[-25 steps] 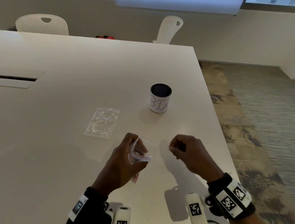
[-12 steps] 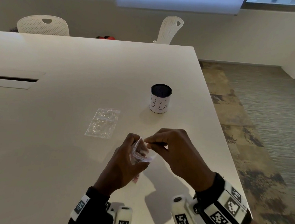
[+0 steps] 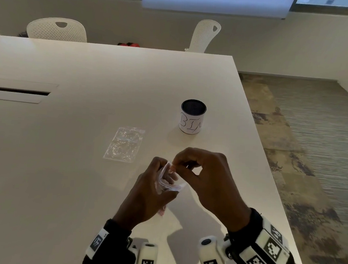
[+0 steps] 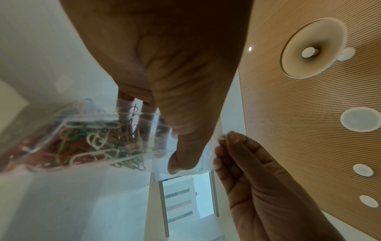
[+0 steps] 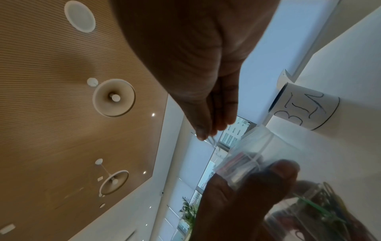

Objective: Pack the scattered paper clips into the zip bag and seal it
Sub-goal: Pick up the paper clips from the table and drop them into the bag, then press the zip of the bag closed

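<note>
- Head view: the left hand (image 3: 149, 190) grips the zip bag (image 3: 168, 181) just above the table (image 3: 62, 164), fingers wrapped round it, mouth facing up and not sealed yet.
- Right hand (image 3: 205, 176) is at the bag's mouth with thumb and fingertips pinched together. It looks like a clip is held there, but that's too blurry to call.
- Left wrist view shows the paper clips (image 4: 86, 141) piled inside the bag, mixed colours, sitting low.
- Second clear bag (image 3: 124, 144) lies flat further out, well apart from the bin cup (image 3: 192, 116).
- Risk as I see it: the floppy mouth could fold shut, so a dropped clip bounces off the rim onto the table. Tilting the bag too far could also spill the pile.
</note>
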`<action>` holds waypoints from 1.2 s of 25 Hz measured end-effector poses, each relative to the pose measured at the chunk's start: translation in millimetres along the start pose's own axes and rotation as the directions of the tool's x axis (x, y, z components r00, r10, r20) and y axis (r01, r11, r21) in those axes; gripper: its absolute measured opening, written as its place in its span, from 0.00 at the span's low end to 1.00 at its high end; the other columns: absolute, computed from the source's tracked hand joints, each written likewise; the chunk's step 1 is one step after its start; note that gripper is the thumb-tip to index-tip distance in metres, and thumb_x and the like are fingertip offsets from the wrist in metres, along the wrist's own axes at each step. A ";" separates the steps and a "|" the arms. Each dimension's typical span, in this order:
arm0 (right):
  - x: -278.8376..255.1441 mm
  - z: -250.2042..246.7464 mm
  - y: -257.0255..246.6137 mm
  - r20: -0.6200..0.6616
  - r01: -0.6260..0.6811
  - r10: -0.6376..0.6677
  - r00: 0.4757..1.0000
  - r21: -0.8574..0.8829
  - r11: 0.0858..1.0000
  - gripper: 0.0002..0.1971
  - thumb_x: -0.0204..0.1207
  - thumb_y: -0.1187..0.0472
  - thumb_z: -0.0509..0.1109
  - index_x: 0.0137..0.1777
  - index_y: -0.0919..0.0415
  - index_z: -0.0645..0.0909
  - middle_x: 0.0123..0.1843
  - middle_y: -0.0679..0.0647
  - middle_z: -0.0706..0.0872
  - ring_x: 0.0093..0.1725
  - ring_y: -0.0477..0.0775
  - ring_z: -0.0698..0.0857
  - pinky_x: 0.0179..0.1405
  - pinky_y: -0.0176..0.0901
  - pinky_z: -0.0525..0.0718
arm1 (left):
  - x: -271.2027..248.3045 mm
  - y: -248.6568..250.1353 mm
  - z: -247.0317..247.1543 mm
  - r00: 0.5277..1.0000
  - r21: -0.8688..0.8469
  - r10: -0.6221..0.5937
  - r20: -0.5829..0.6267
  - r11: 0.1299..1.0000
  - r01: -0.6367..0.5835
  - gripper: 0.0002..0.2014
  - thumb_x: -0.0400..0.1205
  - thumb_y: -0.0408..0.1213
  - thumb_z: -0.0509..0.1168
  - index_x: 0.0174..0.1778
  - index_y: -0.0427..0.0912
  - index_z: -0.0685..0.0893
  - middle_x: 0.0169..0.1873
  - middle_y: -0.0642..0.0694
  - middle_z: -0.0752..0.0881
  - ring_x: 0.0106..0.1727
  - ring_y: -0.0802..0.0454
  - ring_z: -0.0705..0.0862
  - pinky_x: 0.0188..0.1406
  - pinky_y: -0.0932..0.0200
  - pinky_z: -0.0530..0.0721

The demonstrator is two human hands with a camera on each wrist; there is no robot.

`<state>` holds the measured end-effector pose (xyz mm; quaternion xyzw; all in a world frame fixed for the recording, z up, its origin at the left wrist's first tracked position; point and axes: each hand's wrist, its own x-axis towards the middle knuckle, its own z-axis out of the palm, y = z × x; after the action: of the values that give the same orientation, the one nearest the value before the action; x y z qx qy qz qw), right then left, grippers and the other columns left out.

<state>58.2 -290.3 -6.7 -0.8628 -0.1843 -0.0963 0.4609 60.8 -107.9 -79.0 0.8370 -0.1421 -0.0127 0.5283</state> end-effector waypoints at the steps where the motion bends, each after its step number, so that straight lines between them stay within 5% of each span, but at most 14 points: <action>1: -0.5 2.4 1.1 0.036 0.008 -0.006 0.999 -0.032 0.999 0.04 0.79 0.64 0.78 0.50 0.55 0.93 0.44 0.44 0.94 0.42 0.43 0.90 0.46 0.34 0.88 | -0.4 0.9 -0.2 1.000 -0.006 -0.005 -0.005 1.000 0.005 0.23 0.77 0.37 0.80 0.62 0.47 0.76 0.46 0.56 0.89 0.50 0.63 0.89 0.45 0.76 0.83; 6: -3.4 -2.9 5.5 0.066 -0.059 0.068 0.996 -0.130 0.990 0.10 0.82 0.48 0.72 0.56 0.50 0.90 0.43 0.41 0.88 0.39 0.41 0.87 0.43 0.39 0.89 | -1.1 -4.2 -1.5 0.999 -0.029 0.002 -0.039 1.000 -0.003 0.21 0.77 0.36 0.81 0.58 0.49 0.76 0.45 0.57 0.87 0.51 0.61 0.89 0.47 0.72 0.86; 9: -11.8 -1.9 -1.5 0.276 -0.078 0.141 0.951 -0.228 0.971 0.19 0.76 0.36 0.71 0.62 0.42 0.85 0.38 0.36 0.86 0.35 0.38 0.87 0.42 0.37 0.88 | -0.3 -6.4 0.0 0.998 -0.084 -0.033 -0.058 0.996 0.028 0.22 0.77 0.37 0.80 0.60 0.51 0.75 0.47 0.55 0.87 0.51 0.58 0.90 0.46 0.64 0.91; 13: -15.7 6.6 2.2 0.274 -0.049 0.141 0.951 -0.318 0.947 0.11 0.79 0.43 0.75 0.58 0.43 0.88 0.48 0.42 0.94 0.41 0.42 0.90 0.47 0.41 0.91 | 1.2 -9.1 1.2 0.998 -0.082 -0.035 -0.043 0.996 0.032 0.29 0.77 0.39 0.81 0.67 0.51 0.72 0.53 0.54 0.88 0.54 0.59 0.91 0.47 0.62 0.93; 18: -8.4 3.1 7.2 0.204 -0.030 0.110 0.973 -0.361 0.932 0.07 0.83 0.49 0.73 0.54 0.48 0.90 0.53 0.42 0.90 0.43 0.42 0.89 0.42 0.34 0.86 | -5.0 -8.6 -11.3 0.998 -0.202 -0.055 -0.018 0.978 0.051 0.31 0.80 0.46 0.78 0.77 0.54 0.72 0.62 0.54 0.88 0.62 0.53 0.90 0.58 0.57 0.92; 21: -5.6 -1.9 10.2 0.137 -0.031 0.077 0.988 -0.312 0.950 0.03 0.81 0.52 0.76 0.50 0.48 0.90 0.50 0.41 0.91 0.41 0.41 0.89 0.41 0.34 0.86 | -0.8 -10.8 -14.8 0.985 -0.348 -0.101 -0.140 0.936 0.047 0.16 0.88 0.46 0.65 0.71 0.48 0.81 0.57 0.48 0.92 0.59 0.48 0.91 0.55 0.57 0.90; 25: -1.6 -5.0 14.3 0.058 -0.046 0.060 0.996 -0.229 0.972 0.02 0.80 0.56 0.77 0.46 0.48 0.90 0.44 0.41 0.91 0.40 0.41 0.89 0.43 0.48 0.91 | 2.6 -12.0 -14.0 0.955 -0.352 -0.072 -0.289 0.935 -0.036 0.05 0.87 0.29 0.67 0.52 0.37 0.89 0.46 0.43 0.94 0.51 0.50 0.92 0.56 0.57 0.86; 27: 0.1 -9.5 17.0 0.045 -0.040 0.050 0.998 -0.189 0.981 0.02 0.79 0.57 0.78 0.47 0.48 0.91 0.43 0.41 0.91 0.40 0.42 0.89 0.44 0.49 0.91 | 1.7 -8.8 -16.2 0.938 -0.286 -0.031 -0.346 0.956 -0.073 0.06 0.86 0.27 0.68 0.47 0.38 0.89 0.44 0.44 0.94 0.50 0.50 0.92 0.56 0.58 0.87; 30: 1.7 -20.5 21.1 -0.002 -0.028 0.028 1.000 -0.070 0.997 0.03 0.77 0.62 0.80 0.48 0.53 0.94 0.43 0.42 0.94 0.41 0.42 0.91 0.45 0.41 0.91 | 1.4 -0.6 -23.2 0.884 0.032 0.159 -0.439 0.986 -0.161 0.05 0.85 0.35 0.70 0.46 0.39 0.91 0.44 0.48 0.93 0.50 0.53 0.91 0.56 0.68 0.84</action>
<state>68.4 -317.7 -10.7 -0.8809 -0.1686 -0.0965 0.4316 66.2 -87.6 -69.0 0.8020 -0.0874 0.2200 0.5484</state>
